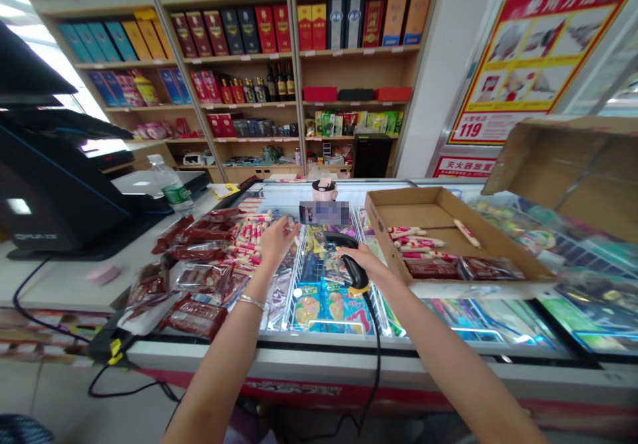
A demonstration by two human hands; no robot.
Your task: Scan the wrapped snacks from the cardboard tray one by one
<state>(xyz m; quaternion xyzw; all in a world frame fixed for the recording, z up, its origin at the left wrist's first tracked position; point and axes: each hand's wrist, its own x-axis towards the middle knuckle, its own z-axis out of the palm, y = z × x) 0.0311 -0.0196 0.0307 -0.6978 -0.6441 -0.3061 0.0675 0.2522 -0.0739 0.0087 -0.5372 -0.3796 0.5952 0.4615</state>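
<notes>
My right hand (pixel 359 258) is wrapped round the grip of a black barcode scanner (pixel 353 272), whose head points left above the glass-topped freezer (pixel 319 341); its cable drops over the front edge. My left hand (pixel 279 239) is raised beside the lower left of a phone (pixel 323 213), its fingers loosely bent and apart, with nothing visible in them. That phone is sideways, its display blurred, in front of a pinkish object (pixel 325 191). Left of my left hand lie many wrapped sausage sticks (pixel 249 238) and brown snack packets (pixel 197 314).
An open cardboard box (pixel 413 205) with sausage sticks and brown packets stands at the right. A water bottle (pixel 172 185) and a dark checkout terminal (pixel 50 185) are on the left counter. Bagged goods (pixel 319 304) show beneath the glass. Shelves of boxes (pixel 239 32) line the back.
</notes>
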